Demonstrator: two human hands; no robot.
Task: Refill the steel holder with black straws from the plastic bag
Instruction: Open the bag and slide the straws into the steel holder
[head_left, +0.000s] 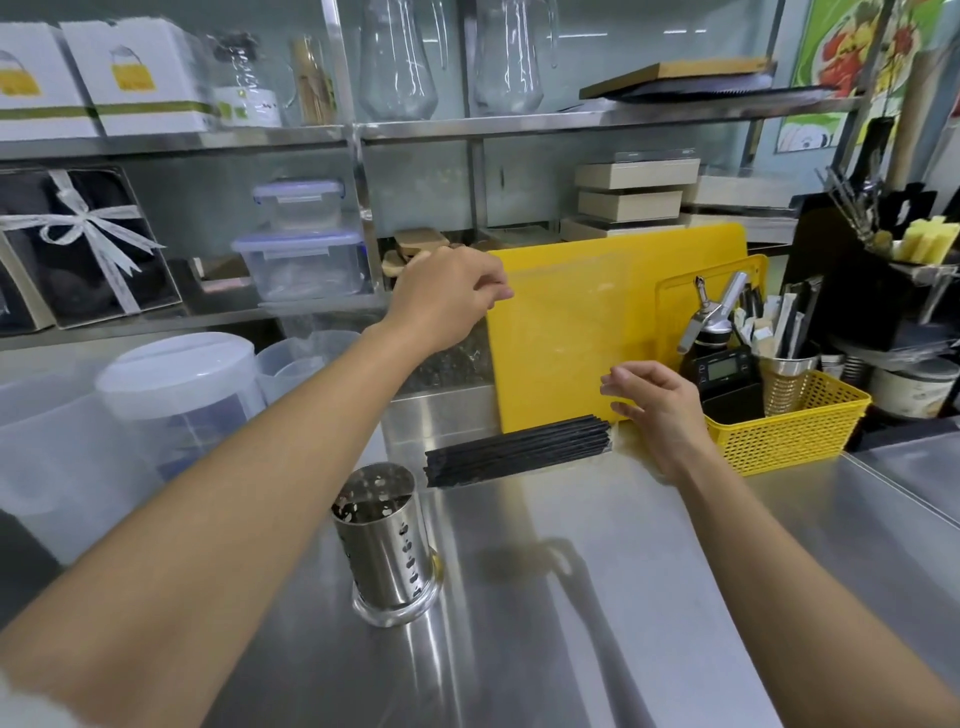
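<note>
Nearest us, the perforated cylindrical steel holder (387, 545); beyond, our left hand (447, 296) pinches the clear plastic bag (566, 322) of black straws (519, 452), our right hand (660, 405) in uncertain grip.

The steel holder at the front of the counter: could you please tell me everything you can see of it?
The steel holder is a shiny metal cylinder with rows of punched holes and a flared ring at its base. It stands upright on the steel counter, mouth open, with no straws seen inside. Nothing visibly touches it but the counter: the black straws lie apart behind it, and the left hand pinches the plastic bag farther back.
</note>
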